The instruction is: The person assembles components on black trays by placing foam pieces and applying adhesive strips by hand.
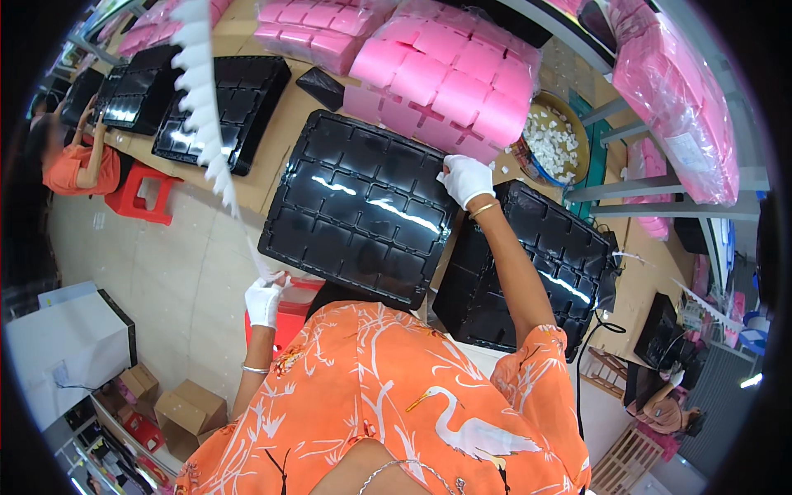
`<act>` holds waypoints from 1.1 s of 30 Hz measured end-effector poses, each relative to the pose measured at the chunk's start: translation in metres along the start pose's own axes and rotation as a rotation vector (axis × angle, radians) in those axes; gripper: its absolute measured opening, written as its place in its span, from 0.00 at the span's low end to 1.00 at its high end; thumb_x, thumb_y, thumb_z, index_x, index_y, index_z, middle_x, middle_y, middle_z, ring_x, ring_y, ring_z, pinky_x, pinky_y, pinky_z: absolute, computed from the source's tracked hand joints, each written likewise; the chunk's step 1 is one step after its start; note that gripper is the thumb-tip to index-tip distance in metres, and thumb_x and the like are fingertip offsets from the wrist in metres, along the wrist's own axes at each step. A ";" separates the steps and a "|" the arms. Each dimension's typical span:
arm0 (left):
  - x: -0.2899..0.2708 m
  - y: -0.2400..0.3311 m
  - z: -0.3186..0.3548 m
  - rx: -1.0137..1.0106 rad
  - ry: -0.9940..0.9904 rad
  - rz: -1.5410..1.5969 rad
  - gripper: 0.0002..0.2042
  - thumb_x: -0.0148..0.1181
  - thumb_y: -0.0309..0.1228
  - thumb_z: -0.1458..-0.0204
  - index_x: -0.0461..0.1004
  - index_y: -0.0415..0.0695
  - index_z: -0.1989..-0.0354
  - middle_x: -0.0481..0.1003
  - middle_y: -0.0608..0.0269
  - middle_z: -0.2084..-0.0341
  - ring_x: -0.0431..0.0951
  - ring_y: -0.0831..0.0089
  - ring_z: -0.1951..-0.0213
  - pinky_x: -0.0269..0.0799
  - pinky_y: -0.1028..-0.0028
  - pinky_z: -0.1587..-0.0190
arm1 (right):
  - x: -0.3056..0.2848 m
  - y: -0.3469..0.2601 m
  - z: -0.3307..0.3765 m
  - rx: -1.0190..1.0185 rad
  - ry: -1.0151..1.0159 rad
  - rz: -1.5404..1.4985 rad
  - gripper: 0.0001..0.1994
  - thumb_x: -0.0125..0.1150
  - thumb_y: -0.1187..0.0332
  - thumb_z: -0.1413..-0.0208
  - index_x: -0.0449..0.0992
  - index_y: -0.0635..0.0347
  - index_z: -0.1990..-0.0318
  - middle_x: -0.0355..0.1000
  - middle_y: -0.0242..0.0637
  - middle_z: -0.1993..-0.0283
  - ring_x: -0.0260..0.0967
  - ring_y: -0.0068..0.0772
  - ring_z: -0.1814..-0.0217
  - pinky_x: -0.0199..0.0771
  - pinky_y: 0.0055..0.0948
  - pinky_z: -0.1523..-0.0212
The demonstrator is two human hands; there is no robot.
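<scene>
Holding in the white-gloved left hand (262, 303): the lower end of a long, thin, white strip with a saw-toothed edge (198, 82) appears to be pinched between nearly closed fingertips.
White-gloved right hand (467, 180): the fingers are curled at the far right corner of a black, glossy, squarish plastic tray (359, 206); how tightly they are closed, and whether anything small is gripped, cannot be told.
Strip risk: being held only by its end, the strip could be bent, torn or snagged on the tray's edge.
Tray risk: if pressed at that corner alone, the tray could be skewed.
Strip direction: its long axis is pointed away from the left hand, upward and slightly leftward, with the teeth turned left.
Tray position: it is set between the hands, turned slightly askew; no long axis can be made out.
</scene>
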State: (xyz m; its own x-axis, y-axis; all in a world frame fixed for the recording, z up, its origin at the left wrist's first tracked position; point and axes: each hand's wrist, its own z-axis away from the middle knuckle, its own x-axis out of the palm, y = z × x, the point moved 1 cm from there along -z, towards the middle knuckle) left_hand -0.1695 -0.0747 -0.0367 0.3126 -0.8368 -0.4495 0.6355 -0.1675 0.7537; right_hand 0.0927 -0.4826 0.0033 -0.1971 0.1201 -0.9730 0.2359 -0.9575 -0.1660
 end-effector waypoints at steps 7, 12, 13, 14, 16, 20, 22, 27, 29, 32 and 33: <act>0.024 0.015 -0.013 0.147 -0.076 -0.003 0.11 0.70 0.33 0.48 0.84 0.39 0.62 0.78 0.68 0.79 0.71 0.84 0.77 0.66 0.79 0.74 | 0.010 0.001 -0.005 -0.063 0.014 -0.007 0.09 0.64 0.62 0.50 0.80 0.57 0.67 0.78 0.46 0.63 0.77 0.53 0.58 0.77 0.48 0.58; 0.028 0.023 -0.017 0.049 -0.144 0.092 0.12 0.70 0.34 0.47 0.83 0.37 0.60 0.77 0.67 0.78 0.69 0.83 0.79 0.63 0.79 0.75 | 0.008 0.002 -0.002 -0.047 0.027 -0.035 0.08 0.64 0.63 0.49 0.79 0.58 0.67 0.78 0.48 0.64 0.77 0.53 0.59 0.77 0.48 0.59; 0.030 0.026 -0.016 0.035 -0.157 0.088 0.12 0.69 0.33 0.46 0.82 0.36 0.60 0.77 0.67 0.78 0.69 0.82 0.78 0.62 0.79 0.74 | 0.011 0.001 -0.003 -0.051 0.021 -0.036 0.08 0.64 0.63 0.49 0.79 0.58 0.67 0.78 0.48 0.64 0.77 0.53 0.59 0.77 0.48 0.59; 0.032 0.028 -0.016 0.045 -0.148 0.136 0.13 0.69 0.34 0.46 0.82 0.35 0.59 0.76 0.67 0.79 0.68 0.82 0.79 0.61 0.79 0.75 | 0.012 0.001 -0.005 -0.059 0.031 0.009 0.09 0.64 0.63 0.49 0.79 0.58 0.67 0.78 0.49 0.64 0.77 0.54 0.59 0.77 0.48 0.59; 0.032 0.029 -0.014 0.037 -0.149 0.089 0.14 0.70 0.34 0.47 0.82 0.35 0.59 0.77 0.67 0.78 0.68 0.82 0.79 0.61 0.79 0.75 | 0.015 0.003 -0.007 -0.072 0.033 0.060 0.08 0.64 0.63 0.49 0.79 0.58 0.67 0.78 0.49 0.64 0.78 0.54 0.59 0.78 0.48 0.59; 0.032 0.028 -0.017 -0.062 -0.160 0.163 0.12 0.70 0.35 0.47 0.82 0.37 0.63 0.76 0.69 0.79 0.68 0.84 0.80 0.58 0.80 0.77 | 0.017 0.003 -0.009 -0.090 0.056 0.090 0.06 0.62 0.66 0.50 0.79 0.58 0.68 0.78 0.49 0.64 0.78 0.53 0.60 0.78 0.48 0.59; 0.031 0.022 -0.018 -0.117 -0.176 0.260 0.10 0.70 0.34 0.47 0.82 0.39 0.66 0.74 0.70 0.81 0.67 0.85 0.81 0.53 0.80 0.81 | 0.020 -0.003 0.001 -0.145 0.050 0.090 0.06 0.61 0.66 0.50 0.79 0.58 0.69 0.78 0.48 0.64 0.78 0.52 0.60 0.78 0.47 0.60; 0.026 0.025 -0.006 -0.142 -0.138 0.105 0.08 0.68 0.32 0.49 0.81 0.41 0.67 0.73 0.71 0.83 0.66 0.85 0.82 0.55 0.80 0.79 | -0.004 -0.070 0.058 -0.131 0.042 -0.130 0.06 0.59 0.66 0.48 0.79 0.57 0.70 0.76 0.49 0.68 0.76 0.53 0.62 0.76 0.47 0.61; 0.030 0.034 0.005 -0.078 -0.282 0.328 0.08 0.65 0.30 0.47 0.81 0.38 0.64 0.74 0.69 0.81 0.67 0.85 0.81 0.57 0.81 0.78 | 0.001 -0.090 0.088 -0.119 0.012 -0.405 0.05 0.58 0.67 0.48 0.79 0.56 0.69 0.77 0.47 0.68 0.76 0.53 0.62 0.76 0.46 0.61; 0.045 0.049 0.018 -0.075 -0.320 0.325 0.11 0.64 0.32 0.45 0.80 0.37 0.60 0.75 0.68 0.79 0.69 0.83 0.79 0.59 0.81 0.78 | 0.004 -0.095 0.103 -0.091 -0.051 -0.538 0.05 0.58 0.68 0.48 0.79 0.56 0.68 0.76 0.45 0.68 0.76 0.51 0.62 0.76 0.44 0.60; 0.049 0.053 0.021 -0.077 -0.330 0.302 0.12 0.65 0.32 0.44 0.80 0.36 0.58 0.75 0.68 0.79 0.69 0.83 0.79 0.59 0.81 0.77 | 0.008 -0.084 0.100 -0.084 0.014 -0.596 0.04 0.59 0.68 0.48 0.79 0.56 0.69 0.76 0.45 0.68 0.76 0.51 0.62 0.76 0.44 0.60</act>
State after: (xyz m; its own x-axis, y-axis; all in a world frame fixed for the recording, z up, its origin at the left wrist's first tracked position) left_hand -0.1358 -0.1351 -0.0089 0.2581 -0.9657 -0.0282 0.6047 0.1388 0.7843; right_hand -0.0238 -0.4275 0.0251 -0.3062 0.6338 -0.7103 0.1632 -0.7001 -0.6951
